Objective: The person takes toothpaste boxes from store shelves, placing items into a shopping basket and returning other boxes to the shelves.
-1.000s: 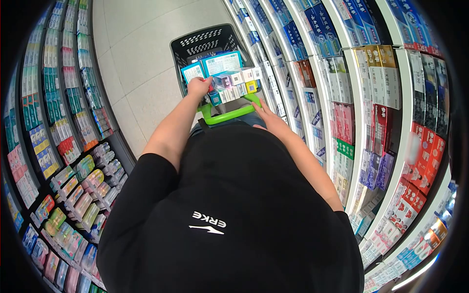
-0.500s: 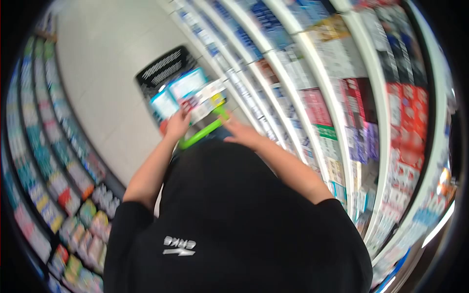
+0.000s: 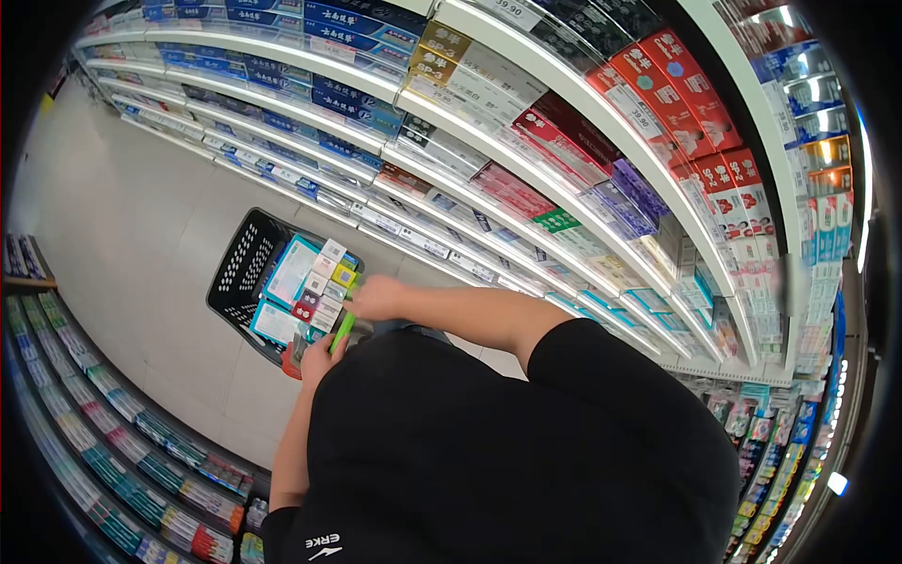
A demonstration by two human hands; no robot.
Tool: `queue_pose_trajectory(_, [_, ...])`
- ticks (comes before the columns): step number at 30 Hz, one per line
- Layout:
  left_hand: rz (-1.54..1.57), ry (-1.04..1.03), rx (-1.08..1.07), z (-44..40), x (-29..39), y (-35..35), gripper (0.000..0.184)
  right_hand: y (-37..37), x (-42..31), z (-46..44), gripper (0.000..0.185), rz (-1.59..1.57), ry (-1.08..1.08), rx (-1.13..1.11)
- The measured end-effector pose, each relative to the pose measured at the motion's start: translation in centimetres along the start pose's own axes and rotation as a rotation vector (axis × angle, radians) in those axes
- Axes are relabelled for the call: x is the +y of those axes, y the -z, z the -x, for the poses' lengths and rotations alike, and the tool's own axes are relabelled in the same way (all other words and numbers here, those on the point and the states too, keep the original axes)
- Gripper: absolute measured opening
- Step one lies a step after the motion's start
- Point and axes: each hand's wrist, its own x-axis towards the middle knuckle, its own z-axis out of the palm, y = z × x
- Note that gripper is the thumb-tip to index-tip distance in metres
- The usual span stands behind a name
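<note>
A black shopping cart with a green handle stands just ahead of my body. My left hand is wrapped round the near end of the handle. At its other end, my right hand is closed on the handle, its fingertips partly hidden. Inside the cart lie two flat white-and-teal packs and several small boxes, including a white box, a yellow-green box and a dark red box.
Lit shelves on the right carry toothpaste boxes, including blue boxes and red boxes. Another low shelf of packaged goods curves along the left. The tiled aisle floor runs between them.
My view has swung to the right, so the right-hand shelves fill more of it. My right hand, earlier spread beside the handle, is now closed on it; my left hand also grips it.
</note>
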Motion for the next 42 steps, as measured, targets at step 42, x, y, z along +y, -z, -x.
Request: queue_pose_trajectory(42, [-0.326, -0.130, 0.521, -10.9, -7.6, 11.5, 0.043, 23.8, 16.1, 17.4, 0.049, 0.555, -1.136, 0.927])
